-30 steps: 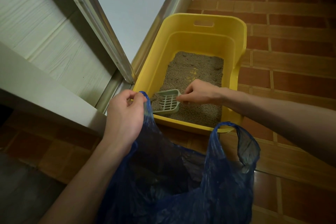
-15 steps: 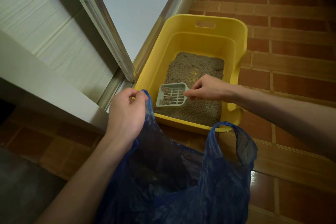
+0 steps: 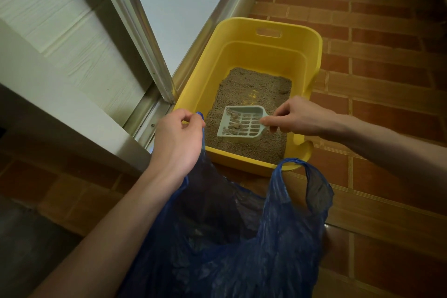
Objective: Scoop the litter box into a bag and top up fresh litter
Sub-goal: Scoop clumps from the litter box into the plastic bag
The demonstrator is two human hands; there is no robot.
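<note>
Scoop (image 3: 243, 121) lifted, holding clumps; right hand (image 3: 298, 117) pinches it, left hand (image 3: 180, 139) grips blue bag (image 3: 242, 237).

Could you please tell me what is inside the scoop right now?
A few brownish clumps lie on the slotted floor of the scoop, mostly toward its left side. The right hand covers the handle.

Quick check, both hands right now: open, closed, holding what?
Left hand: closed, pinching one handle of the blue bag.
Right hand: closed, pinching the handle of the scoop, which holds clumps.
</note>
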